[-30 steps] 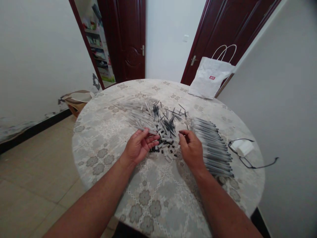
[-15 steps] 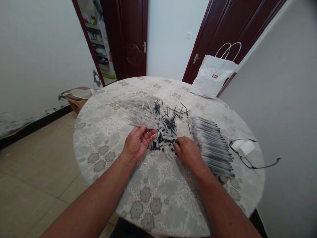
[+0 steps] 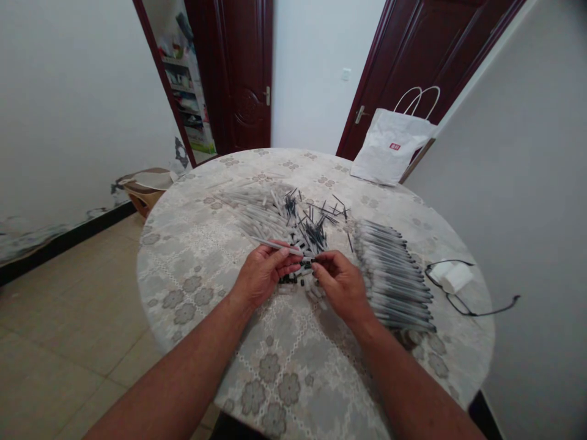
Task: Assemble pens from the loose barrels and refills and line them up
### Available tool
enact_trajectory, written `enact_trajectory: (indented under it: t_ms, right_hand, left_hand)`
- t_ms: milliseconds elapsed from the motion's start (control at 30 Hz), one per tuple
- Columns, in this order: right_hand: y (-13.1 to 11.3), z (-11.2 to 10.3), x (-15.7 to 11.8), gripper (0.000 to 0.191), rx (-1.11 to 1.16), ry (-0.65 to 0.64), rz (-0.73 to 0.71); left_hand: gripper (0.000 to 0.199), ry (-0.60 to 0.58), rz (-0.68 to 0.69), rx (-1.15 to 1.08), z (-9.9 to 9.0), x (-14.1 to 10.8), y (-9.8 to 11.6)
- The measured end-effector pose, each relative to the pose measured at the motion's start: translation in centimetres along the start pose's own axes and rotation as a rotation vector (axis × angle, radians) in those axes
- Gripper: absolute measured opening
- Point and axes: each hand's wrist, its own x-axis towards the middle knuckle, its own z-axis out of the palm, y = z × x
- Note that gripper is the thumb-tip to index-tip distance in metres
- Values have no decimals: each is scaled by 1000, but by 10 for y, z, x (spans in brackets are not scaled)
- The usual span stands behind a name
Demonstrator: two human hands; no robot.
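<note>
My left hand (image 3: 259,275) is closed on a whitish pen barrel (image 3: 266,243), which points right and slightly down. Close to the barrel's right end, my right hand (image 3: 343,284) pinches a small dark piece (image 3: 313,261), perhaps a pen plug; fingers partly cover it. Beneath and around both hands lie small black plugs (image 3: 288,278) and short whitish grip sleeves (image 3: 315,293). Beyond them are a heap of pale pen barrels (image 3: 257,214) and a scatter of dark refills (image 3: 315,235). A row of pens (image 3: 397,275) with dark tips lies right of my right hand.
The round table has a flowered cloth (image 3: 270,366). Eyeglasses (image 3: 472,313) and a white crumpled item (image 3: 456,276) lie by its right edge. A white paper bag (image 3: 394,143) stands at the back right. A stool (image 3: 147,186) is beyond the left edge.
My right hand has moved up and left from the loose plugs toward the left hand. My left hand has shifted slightly right and down, its fingers more closed around the barrel.
</note>
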Motion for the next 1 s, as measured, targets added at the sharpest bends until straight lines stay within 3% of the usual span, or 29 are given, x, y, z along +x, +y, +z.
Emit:
enact_trajectory:
  t_ms: [167,367,667,1000]
  right_hand:
    - [2,9,-1,19,210,-2,123]
    - [-1,10,-1,21,228,-8,150]
    - [0,12,-1,18,263,3,126]
    - [3,10,-3,13,155,43,3]
  left_hand:
    - [30,-28,-13,27,3,-2,-2]
    - [29,-61,-8,57,2,-2,-4]
    - [29,-80,-21,76,2,-2,-6]
    - [25,-87,-33,93,5,-3,-4]
